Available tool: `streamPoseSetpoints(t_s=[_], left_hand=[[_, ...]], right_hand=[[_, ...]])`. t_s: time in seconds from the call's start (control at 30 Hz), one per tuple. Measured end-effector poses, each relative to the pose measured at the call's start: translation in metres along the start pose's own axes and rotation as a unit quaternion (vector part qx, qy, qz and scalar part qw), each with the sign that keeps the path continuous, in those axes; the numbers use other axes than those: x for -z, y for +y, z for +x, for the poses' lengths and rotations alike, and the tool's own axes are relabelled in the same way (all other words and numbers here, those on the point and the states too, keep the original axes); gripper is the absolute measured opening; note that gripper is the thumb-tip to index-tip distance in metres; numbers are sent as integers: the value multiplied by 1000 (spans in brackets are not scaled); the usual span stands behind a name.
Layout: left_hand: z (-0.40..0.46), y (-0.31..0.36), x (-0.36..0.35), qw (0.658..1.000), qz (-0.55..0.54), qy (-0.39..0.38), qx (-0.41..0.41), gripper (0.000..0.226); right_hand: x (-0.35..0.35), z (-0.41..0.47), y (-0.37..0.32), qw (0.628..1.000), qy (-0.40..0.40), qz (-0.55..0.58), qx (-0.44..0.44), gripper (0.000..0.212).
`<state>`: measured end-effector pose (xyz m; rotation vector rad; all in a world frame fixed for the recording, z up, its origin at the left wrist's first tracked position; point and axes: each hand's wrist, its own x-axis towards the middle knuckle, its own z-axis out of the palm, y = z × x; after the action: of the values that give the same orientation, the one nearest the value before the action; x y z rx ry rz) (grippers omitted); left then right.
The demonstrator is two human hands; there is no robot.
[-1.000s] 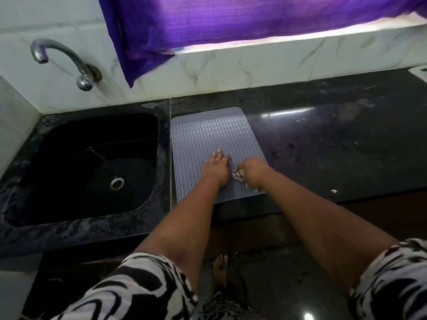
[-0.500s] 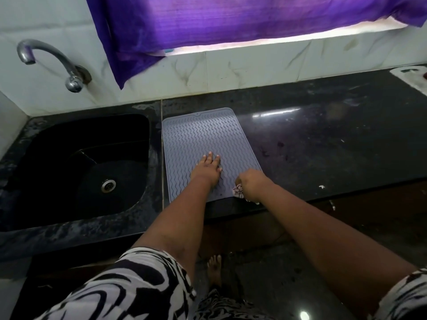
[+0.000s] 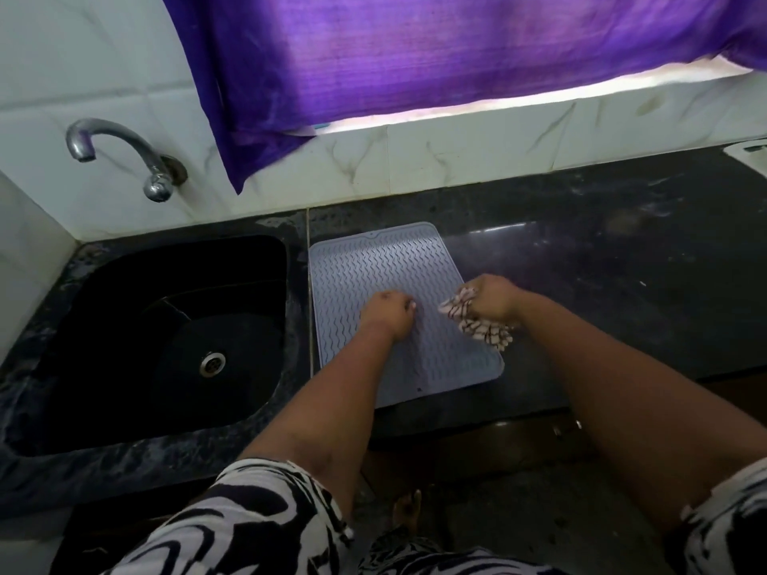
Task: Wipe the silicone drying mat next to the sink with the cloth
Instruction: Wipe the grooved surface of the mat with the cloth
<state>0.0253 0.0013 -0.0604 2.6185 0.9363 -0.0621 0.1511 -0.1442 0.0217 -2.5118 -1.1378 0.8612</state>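
Observation:
A grey silicone drying mat (image 3: 373, 263) with a wavy ribbed surface lies flat on the black counter, just right of the sink. My left hand (image 3: 388, 311) rests on the middle of the mat with its fingers curled under, holding nothing. My right hand (image 3: 492, 298) is at the mat's right edge, closed on a white cloth with dark stripes (image 3: 477, 325). The cloth hangs below the fist and touches the mat's right side.
A black sink (image 3: 166, 338) with a metal drain lies to the left, under a chrome tap (image 3: 124, 155) on the white tiled wall. A purple curtain (image 3: 415, 64) hangs above. The dark counter (image 3: 622, 263) stretches right. A white object (image 3: 751, 153) sits at the far right edge.
My right hand has moved with the cloth from the mat's near edge up along its right side. My left hand's fingers have curled in. The view has tilted upward.

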Motion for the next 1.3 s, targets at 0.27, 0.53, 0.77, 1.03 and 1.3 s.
streamPoseSetpoints(t_s=[0.27,0.53,0.77,1.03,1.3], left_hand=[[100,-7,25,1000,-12,-2,19,40],[188,-21,29,1000,5,-15,-17,40],[203,-40,15,998,-8,-6,-54,41],[203,-41,15,998,4,-27,-63,46],[194,-27,32,990,53,-128,-36,54]], right_hand=[[47,111,-18,992,126,-24,15,36],[50,216,-52,989,126,-55,46,30],[19,251,-59,960,73,-262,65,31],[23,221,-51,972,33,-231,40,27],[11,155,-38,956,-98,-278,0,37]])
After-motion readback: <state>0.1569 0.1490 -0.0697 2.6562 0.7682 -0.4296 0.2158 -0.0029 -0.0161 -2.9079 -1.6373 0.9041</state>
